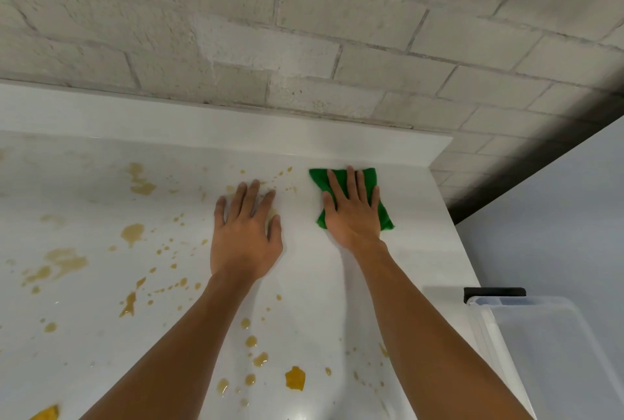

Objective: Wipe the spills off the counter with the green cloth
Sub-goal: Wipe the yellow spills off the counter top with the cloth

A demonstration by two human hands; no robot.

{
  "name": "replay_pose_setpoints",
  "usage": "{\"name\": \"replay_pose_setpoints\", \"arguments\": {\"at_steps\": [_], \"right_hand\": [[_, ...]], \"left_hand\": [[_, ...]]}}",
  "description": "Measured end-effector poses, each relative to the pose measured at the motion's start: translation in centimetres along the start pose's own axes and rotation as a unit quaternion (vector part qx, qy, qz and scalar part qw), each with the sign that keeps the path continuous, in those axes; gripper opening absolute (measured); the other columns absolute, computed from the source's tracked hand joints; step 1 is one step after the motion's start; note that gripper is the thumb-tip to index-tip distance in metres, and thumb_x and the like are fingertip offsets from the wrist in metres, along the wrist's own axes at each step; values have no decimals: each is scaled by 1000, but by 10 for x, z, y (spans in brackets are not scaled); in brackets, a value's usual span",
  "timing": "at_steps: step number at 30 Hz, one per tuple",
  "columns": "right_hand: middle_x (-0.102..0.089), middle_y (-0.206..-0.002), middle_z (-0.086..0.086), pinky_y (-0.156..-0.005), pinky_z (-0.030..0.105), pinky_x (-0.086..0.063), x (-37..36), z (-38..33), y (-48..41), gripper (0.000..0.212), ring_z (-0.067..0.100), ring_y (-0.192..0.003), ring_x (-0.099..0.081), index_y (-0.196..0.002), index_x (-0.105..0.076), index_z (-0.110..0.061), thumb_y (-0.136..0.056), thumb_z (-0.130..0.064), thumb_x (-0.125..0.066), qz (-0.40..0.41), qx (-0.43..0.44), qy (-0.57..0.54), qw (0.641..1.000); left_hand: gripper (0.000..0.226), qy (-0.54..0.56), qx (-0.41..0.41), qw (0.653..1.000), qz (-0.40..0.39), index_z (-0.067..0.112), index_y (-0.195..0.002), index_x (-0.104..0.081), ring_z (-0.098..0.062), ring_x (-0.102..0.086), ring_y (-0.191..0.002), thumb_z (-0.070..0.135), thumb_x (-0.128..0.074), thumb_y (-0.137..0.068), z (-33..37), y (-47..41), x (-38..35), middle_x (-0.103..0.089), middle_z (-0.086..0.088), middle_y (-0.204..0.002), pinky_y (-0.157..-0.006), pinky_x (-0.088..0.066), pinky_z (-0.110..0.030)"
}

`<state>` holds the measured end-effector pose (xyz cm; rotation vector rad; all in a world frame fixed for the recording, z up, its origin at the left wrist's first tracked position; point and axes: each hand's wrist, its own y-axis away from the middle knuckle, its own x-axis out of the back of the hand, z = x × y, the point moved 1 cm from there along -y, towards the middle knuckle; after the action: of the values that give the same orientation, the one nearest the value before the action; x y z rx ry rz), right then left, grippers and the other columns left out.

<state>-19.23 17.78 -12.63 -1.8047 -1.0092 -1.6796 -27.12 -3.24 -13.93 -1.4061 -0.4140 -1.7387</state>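
**Right palm flat on the green cloth, left hand braced among the spills**

Amber spills [64, 262] spot the left and near parts of the white counter [422, 257] as puddles, streaks and small drops. More drops are scattered toward the low white backsplash [202, 122], behind which rises a pale brick wall [304, 31].

The left hand [244, 237] lies palm down on the bare counter. Its 5 fingers are spread, nearly straight and hold nothing. The fingertips sit among a few small drops.

Just right of it, apart from it, the green cloth [368, 178] lies flat on the counter near the far right corner, close to the backsplash. It is a folded pad, pulled in a little at the waist. Its far edge runs roughly parallel to the backsplash and its far-left corner juts out to the left. With the middle covered, it looks about as wide as it is deep, so I cannot tell a clear long axis.

The right hand [353, 217] presses on top of the cloth with fingers extended and slightly splayed, not curled round it. The 4 fingers point toward the backsplash, and the middle fingertip just passes the far edge. The thumb lies along the left side. Green shows beside the index finger, beyond the little finger and at both near corners flanking the palm.

At the far right, past the counter's edge, stands a clear plastic bin [547, 345] with a black piece [494, 293] at its far end.
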Motion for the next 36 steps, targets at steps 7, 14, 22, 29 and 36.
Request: {"name": "replay_pose_setpoints", "arguments": {"at_steps": [7, 14, 22, 29, 36], "right_hand": [[5, -179, -5, -133, 51, 5, -5, 21, 42, 70, 17, -165, 8, -169, -11, -43, -102, -61, -3, 41, 52, -17, 998], [14, -178, 0, -132, 49, 10, 7, 9, -27, 60, 20, -164, 15, -169, 0, -42, -112, -53, -16, 8, 4, -17, 1000], [7, -179, -7, -133, 44, 8, 2, 22, 17, 66, 15, -165, 9, -168, -10, -46, -104, -61, -10, 23, 53, -28, 998], [16, -178, 1, -132, 52, 11, 5, 2, -20, 60, 22, -164, 17, -168, 4, -42, -112, -52, -15, -5, -7, -13, 1000], [3, -179, -4, -134, 50, 1, -8, 20, 44, 68, 18, -166, 5, -169, -14, -42, -104, -62, -6, 39, 110, -8, 993]], "left_hand": [[62, -1, 0, 1000, -8, 24, -160, -41, -24, -21, -160, 44, -29, -103, 0, 1, 1, -29, -4, -171, -128, -13, -55], [60, -4, -3, 1000, 0, 24, -158, -43, -24, -23, -159, 44, -32, -103, 0, 0, 0, -32, -4, -170, -128, -15, -55], [61, -5, 3, 1000, -7, 26, -160, -41, -23, -20, -160, 44, -29, -103, -1, 1, 0, -29, -3, -171, -129, -14, -53], [61, -6, 3, 1000, -3, 25, -158, -44, -24, -23, -159, 45, -31, -102, -1, 0, -1, -32, -4, -170, -128, -16, -54], [62, 2, 8, 1000, -11, 26, -159, -42, -22, -20, -160, 46, -29, -102, -2, 0, 0, -29, -2, -171, -129, -14, -53]]}}
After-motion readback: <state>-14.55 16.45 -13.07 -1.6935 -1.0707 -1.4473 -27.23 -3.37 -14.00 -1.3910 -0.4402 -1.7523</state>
